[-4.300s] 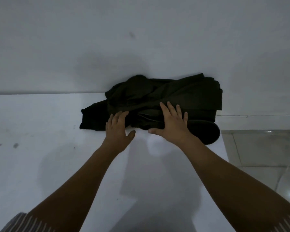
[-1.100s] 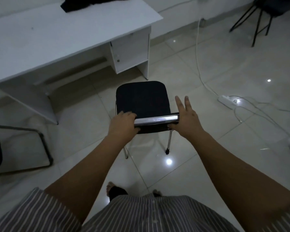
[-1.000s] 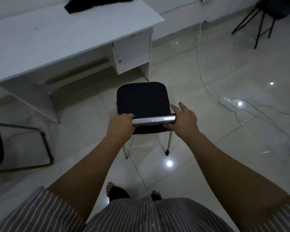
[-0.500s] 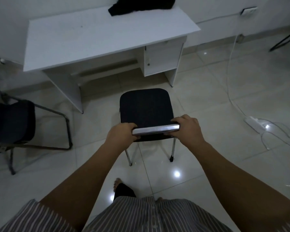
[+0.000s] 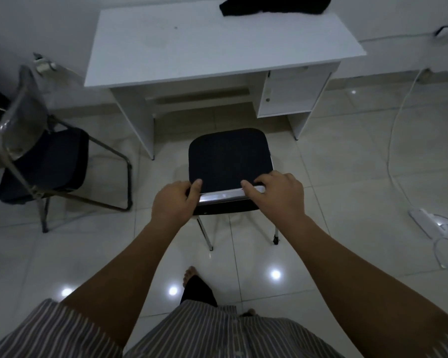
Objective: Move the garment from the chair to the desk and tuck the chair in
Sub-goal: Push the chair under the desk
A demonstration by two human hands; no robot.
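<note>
The black garment (image 5: 274, 5) lies on the far right corner of the white desk (image 5: 217, 42). The chair (image 5: 229, 157) stands facing the kneehole, seat just short of it. The left hand (image 5: 172, 202) and right hand (image 5: 278, 193) clamp its chrome back rail (image 5: 223, 196), fingers seemingly curled over it. The opening lies straight ahead, both hands equally near.

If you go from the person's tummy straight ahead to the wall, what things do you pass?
Striped shirt → bare foot → left hand and right hand on the chair's back bar → black chair seat → white desk → black garment.
</note>
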